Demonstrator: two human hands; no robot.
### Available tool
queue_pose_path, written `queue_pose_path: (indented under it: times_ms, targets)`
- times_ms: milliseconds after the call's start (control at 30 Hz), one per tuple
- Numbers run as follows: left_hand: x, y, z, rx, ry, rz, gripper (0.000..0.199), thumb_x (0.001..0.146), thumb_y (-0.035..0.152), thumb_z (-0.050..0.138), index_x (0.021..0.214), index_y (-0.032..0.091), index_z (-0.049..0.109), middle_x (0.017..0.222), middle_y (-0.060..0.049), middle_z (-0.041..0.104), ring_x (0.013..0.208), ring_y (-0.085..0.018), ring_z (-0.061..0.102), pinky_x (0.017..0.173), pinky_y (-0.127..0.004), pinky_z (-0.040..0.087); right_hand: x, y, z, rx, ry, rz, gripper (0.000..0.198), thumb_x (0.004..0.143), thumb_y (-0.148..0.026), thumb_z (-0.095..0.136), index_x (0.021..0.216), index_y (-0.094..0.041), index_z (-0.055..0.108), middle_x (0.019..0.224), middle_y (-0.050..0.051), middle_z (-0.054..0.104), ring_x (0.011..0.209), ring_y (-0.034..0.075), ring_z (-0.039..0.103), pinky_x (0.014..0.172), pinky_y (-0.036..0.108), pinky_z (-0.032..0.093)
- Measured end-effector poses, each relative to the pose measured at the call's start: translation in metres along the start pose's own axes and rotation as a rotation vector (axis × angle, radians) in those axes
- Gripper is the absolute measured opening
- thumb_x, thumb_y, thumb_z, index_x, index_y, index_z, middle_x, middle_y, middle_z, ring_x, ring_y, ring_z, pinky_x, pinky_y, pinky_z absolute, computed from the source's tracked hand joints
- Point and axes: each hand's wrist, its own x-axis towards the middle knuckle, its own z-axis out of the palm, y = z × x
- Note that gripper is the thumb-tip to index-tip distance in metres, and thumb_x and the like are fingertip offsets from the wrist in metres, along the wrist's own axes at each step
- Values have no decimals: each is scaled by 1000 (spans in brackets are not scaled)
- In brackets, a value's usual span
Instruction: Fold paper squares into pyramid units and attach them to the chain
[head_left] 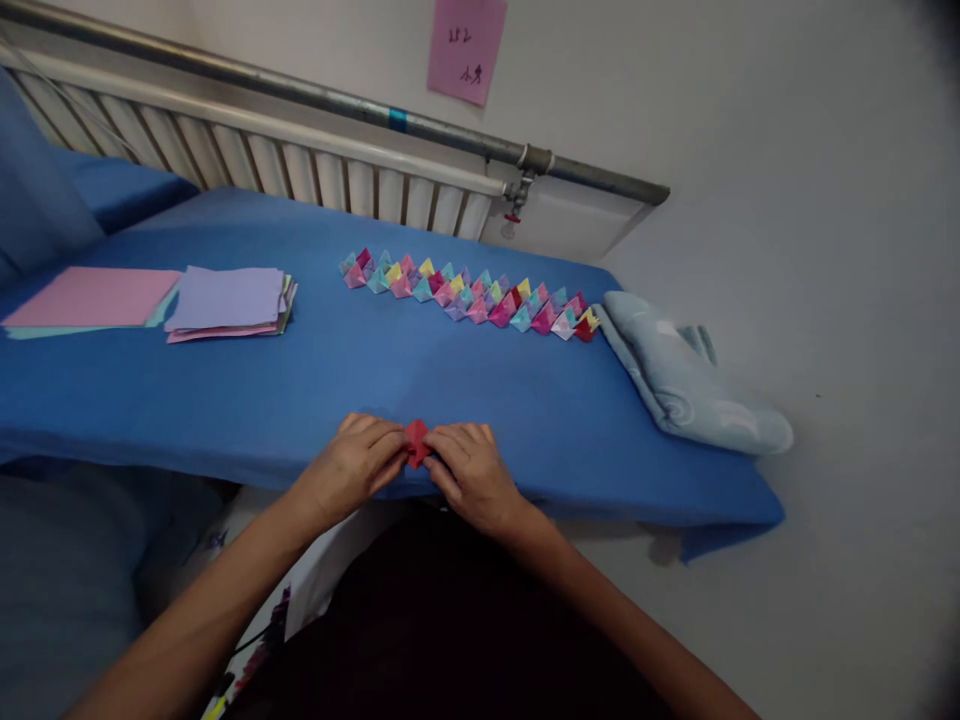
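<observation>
A small red folded paper piece (417, 443) is pinched between my two hands near the front edge of the blue-covered table (315, 390). My left hand (366, 455) grips its left side with thumb and fingers. On the right side, my right hand (469, 465) holds it the same way. Beyond my hands, rows of folded paper pieces (478, 292) in pink, turquoise, yellow, purple and red stand close together on the cloth. The exact fold of the red piece is too small to make out.
At the left lie a stack of coloured paper (225, 297) and larger pink sheets (97, 297). A folded light-blue blanket (682, 375) rests at the right end. Behind the table run a white radiator (300, 170) and a metal pipe (322, 98). A pink note (466, 50) hangs on the wall.
</observation>
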Motion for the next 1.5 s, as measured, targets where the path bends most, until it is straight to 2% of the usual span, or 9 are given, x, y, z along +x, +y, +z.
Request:
queue_pose_path:
  times_ms: [333, 633, 800, 1033, 1267, 1500]
  targets:
    - [-3, 3, 6, 20, 77, -37, 13, 91, 19, 51, 97, 14, 61, 101, -10, 67, 87, -19, 61, 77, -35, 45, 0, 1, 3, 38, 13, 48, 20, 91, -17, 51, 107, -20, 62, 109, 6, 68, 96, 22, 56, 83, 36, 37]
    - [-3, 2, 6, 20, 97, -21, 13, 91, 18, 51, 95, 13, 62, 100, -11, 67, 88, -20, 62, 77, -36, 47, 1, 2, 4, 48, 55, 123, 16, 91, -21, 55, 100, -22, 67, 102, 5, 68, 93, 20, 56, 82, 35, 37]
    - [-3, 1, 6, 38, 80, -26, 15, 92, 19, 49, 94, 14, 64, 100, -10, 68, 86, -20, 62, 76, -35, 45, 5, 0, 3, 83, 53, 191, 15, 91, -22, 56, 96, -23, 69, 99, 4, 67, 91, 20, 56, 81, 34, 38]
    - [0, 0, 10, 15, 14, -152, 21, 95, 24, 43, 90, 17, 62, 98, -7, 67, 92, -20, 61, 81, -37, 43, 8, -2, 8, 175, 134, 321, 9, 87, -23, 60, 83, -23, 68, 99, 4, 65, 96, 19, 56, 85, 36, 40]
    - [-2, -1, 6, -12, -9, -147, 18, 94, 26, 45, 93, 17, 60, 102, -8, 66, 96, -21, 61, 83, -38, 44, 8, 0, 10, 215, 153, 345, 6, 85, -22, 62, 80, -21, 67, 99, 4, 65, 96, 19, 57, 87, 35, 39]
    - [3, -8, 8, -27, -49, -179, 21, 95, 24, 42, 86, 18, 60, 96, -7, 67, 89, -19, 62, 79, -35, 45, 8, 0, 9, 218, 166, 340, 7, 85, -20, 61, 79, -20, 65, 100, 5, 65, 98, 19, 58, 88, 35, 40]
